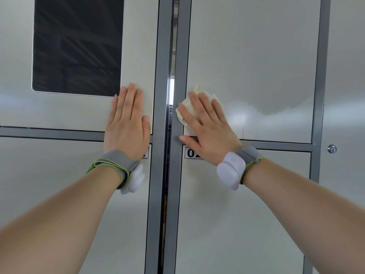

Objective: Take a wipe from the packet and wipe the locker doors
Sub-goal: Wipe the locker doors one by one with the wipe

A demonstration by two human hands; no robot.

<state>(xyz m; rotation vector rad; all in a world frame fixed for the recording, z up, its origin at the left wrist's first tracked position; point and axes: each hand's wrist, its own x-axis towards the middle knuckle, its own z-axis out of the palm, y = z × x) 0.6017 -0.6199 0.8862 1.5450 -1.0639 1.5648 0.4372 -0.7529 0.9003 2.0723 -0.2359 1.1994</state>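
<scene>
Two pale grey locker doors fill the view. My right hand lies flat with straight fingers and presses a crumpled cream wipe against the lower left corner of the right upper door. A damp, shiny streak runs to the right of the wipe. My left hand rests flat, fingers straight, on the left upper door, just below the corner of its dark window panel. The wipe packet is not in view.
A grey frame post with a narrow gap separates the two locker columns. Lower doors sit beneath a horizontal rail; a number label is partly hidden by my right hand. A keyhole lock is on the far right panel.
</scene>
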